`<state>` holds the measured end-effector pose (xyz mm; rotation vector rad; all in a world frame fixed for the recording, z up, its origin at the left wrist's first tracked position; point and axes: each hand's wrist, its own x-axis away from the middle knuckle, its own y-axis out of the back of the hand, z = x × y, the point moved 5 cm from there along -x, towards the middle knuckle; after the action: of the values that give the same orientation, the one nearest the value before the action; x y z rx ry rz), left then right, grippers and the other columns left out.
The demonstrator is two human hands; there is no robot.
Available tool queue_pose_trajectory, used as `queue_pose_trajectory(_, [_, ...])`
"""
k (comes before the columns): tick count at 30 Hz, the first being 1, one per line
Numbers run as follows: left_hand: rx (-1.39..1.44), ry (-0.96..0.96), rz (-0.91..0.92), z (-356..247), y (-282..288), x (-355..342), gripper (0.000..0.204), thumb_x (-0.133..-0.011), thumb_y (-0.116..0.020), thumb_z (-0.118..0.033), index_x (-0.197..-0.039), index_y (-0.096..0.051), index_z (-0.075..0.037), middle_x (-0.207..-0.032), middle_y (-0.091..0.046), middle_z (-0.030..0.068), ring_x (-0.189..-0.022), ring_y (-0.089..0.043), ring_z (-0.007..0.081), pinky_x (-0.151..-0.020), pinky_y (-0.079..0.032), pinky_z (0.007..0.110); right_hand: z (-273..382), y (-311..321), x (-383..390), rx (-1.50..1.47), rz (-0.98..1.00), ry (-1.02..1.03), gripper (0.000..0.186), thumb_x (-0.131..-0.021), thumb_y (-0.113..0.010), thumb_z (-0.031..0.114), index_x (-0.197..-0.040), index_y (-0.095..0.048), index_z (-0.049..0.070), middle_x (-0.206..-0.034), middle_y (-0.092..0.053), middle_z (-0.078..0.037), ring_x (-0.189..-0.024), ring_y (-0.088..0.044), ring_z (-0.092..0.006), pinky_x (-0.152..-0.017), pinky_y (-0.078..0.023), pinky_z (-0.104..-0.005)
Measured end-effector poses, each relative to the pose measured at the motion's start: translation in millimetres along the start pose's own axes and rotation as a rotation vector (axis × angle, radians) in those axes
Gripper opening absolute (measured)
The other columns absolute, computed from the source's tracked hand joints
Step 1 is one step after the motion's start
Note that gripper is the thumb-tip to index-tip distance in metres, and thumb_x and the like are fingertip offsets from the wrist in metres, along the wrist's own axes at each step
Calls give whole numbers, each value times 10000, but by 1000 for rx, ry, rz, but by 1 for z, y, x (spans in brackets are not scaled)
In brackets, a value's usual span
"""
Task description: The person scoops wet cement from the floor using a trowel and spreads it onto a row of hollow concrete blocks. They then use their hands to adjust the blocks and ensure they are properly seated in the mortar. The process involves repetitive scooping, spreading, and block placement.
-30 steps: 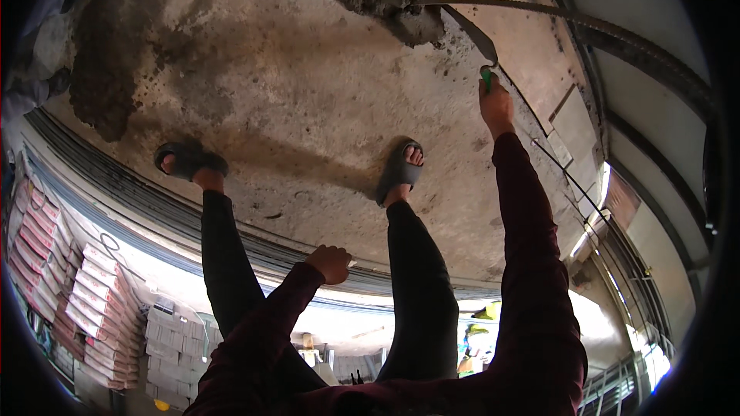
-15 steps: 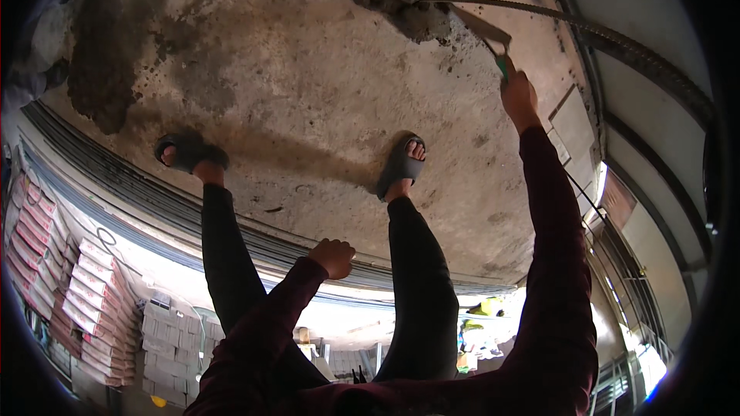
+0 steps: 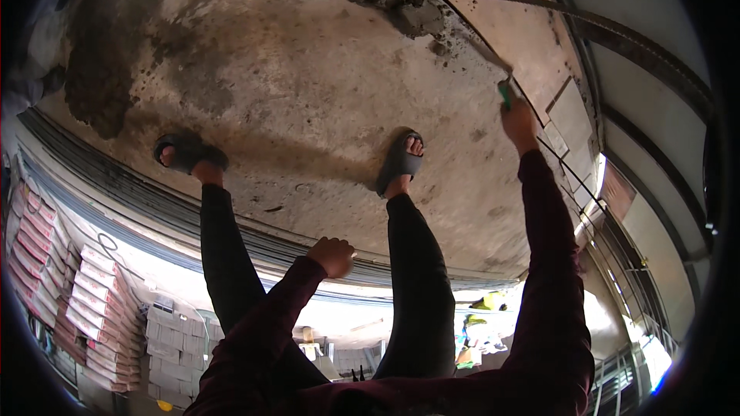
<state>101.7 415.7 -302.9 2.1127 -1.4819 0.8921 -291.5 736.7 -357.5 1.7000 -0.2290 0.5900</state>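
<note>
My right hand (image 3: pixel 519 123) is closed round the green handle of a trowel (image 3: pixel 505 94), its arm stretched out to the upper right. The trowel's blade is low at the concrete floor, along the dark seam beside a pale panel (image 3: pixel 493 11); motion smears the blade. Up and to the left of it lies a strip of wet grey mortar (image 3: pixel 408 11), with loose crumbs near its end. My left hand (image 3: pixel 333 256) is curled into a fist between my legs, with nothing showing in it. Its inner side is hidden.
A ribbed steel bar (image 3: pixel 532 1) arches from the mortar to the right. My sandalled feet stand on the concrete floor (image 3: pixel 308 92). Long thin bars (image 3: pixel 146 192) run along the floor's near edge. Stacked bags (image 3: pixel 108 316) and grey blocks (image 3: pixel 176 347) are at lower left.
My right hand has moved slightly nearer to me with the trowel. The blade has moved away from the mortar, where crumbs now show. My left hand stays in place.
</note>
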Motion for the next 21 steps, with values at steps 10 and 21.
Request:
queue_pose_trajectory(10, [-13, 6, 60, -2, -3, 2, 297, -771, -530, -187, -1008, -649, -53, -1033, -640, 148, -995, -610, 301, -869, -450, 452, 86, -42, 120, -703, 160, -174, 385, -858, -611, 233, -1173, -556, 18, -883, -630, -283, -851, -617, -445, -696, -495, -457])
queue_pose_trajectory(21, [-24, -58, -29, -3, 4, 4, 207, -783, -557, -184, -914, -637, -45, -948, -636, 153, -924, -623, 321, -805, -478, 463, 80, -43, -8, -245, 103, -206, 532, -929, -461, 487, -914, -623, -19, -825, -620, -304, -830, -604, -476, -694, -481, -530])
